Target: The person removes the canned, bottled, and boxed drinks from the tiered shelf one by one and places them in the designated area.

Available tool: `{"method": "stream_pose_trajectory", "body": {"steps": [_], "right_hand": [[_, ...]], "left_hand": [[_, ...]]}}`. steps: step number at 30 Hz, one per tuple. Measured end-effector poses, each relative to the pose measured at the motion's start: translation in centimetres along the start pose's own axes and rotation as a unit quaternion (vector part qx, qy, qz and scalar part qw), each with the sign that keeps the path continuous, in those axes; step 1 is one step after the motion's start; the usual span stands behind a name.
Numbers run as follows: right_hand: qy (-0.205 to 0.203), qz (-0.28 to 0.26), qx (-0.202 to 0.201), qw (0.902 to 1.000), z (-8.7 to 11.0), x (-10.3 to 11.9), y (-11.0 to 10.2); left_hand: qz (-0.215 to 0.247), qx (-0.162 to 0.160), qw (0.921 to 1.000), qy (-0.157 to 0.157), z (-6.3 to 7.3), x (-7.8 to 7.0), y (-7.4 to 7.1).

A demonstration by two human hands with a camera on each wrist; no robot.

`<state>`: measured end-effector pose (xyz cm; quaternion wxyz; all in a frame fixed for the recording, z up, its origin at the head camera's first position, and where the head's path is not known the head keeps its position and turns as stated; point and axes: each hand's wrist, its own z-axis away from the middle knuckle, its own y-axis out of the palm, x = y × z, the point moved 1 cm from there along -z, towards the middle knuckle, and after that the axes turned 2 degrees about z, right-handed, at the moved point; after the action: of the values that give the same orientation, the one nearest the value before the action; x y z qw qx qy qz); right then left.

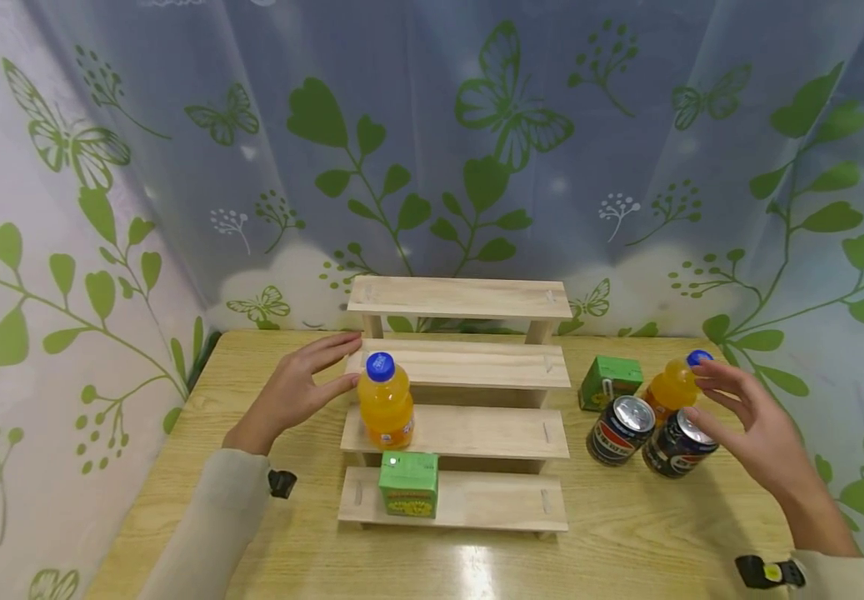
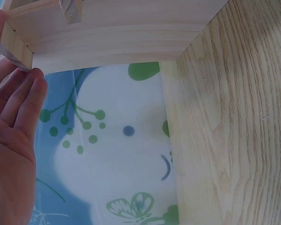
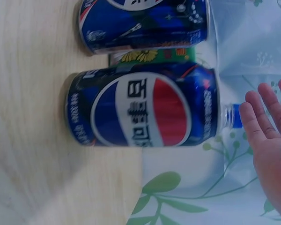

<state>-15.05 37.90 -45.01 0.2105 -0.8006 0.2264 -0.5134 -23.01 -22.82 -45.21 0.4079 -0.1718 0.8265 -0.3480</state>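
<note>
My left hand [image 1: 300,385] holds the left end of a board on the stepped wooden shelf [image 1: 457,297], thumb on one side and fingers on the other. In the left wrist view its fingers [image 2: 25,96] touch the board's end. An orange drink bottle [image 1: 387,408] with a blue cap stands on the tier below. On the lowest tier sits a green juice box [image 1: 409,487]. My right hand [image 1: 754,425], fingers extended, hovers over a dark blue cola can [image 1: 675,454], its fingertips near the cap of a second orange drink bottle [image 1: 667,387].
Another cola can [image 1: 615,437] stands left of the first, with a second green juice box [image 1: 611,379] behind it. Everything rests on a wood-grain table [image 1: 274,533]. A patterned curtain [image 1: 417,108] hangs behind and along both sides.
</note>
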Motion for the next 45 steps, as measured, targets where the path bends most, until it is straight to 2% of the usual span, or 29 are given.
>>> {"method": "stream_pose_trajectory", "body": {"steps": [6,17,25,33,45], "right_hand": [[-0.020,-0.012,0.008,0.9997,-1.0,1.2,0.6],[-0.001,-0.005,0.033,0.9994,-2.9,3.5,2.2],[-0.022,-0.009,0.041,0.9989,-4.1,4.7,3.4],[-0.045,-0.018,0.052,0.9975,-5.1,6.0,4.6],[-0.050,-0.036,0.064,0.9960,-6.4,7.7,6.2]], "left_hand": [[-0.003,0.001,1.0000,0.002,-0.1,0.0,-0.1],[-0.003,0.001,1.0000,0.001,0.1,0.2,0.0],[-0.001,-0.006,0.9999,0.013,0.1,0.3,0.1],[-0.001,-0.004,0.9999,0.011,0.0,0.0,0.0],[0.001,-0.003,1.0000,0.003,0.1,0.0,0.0]]}}
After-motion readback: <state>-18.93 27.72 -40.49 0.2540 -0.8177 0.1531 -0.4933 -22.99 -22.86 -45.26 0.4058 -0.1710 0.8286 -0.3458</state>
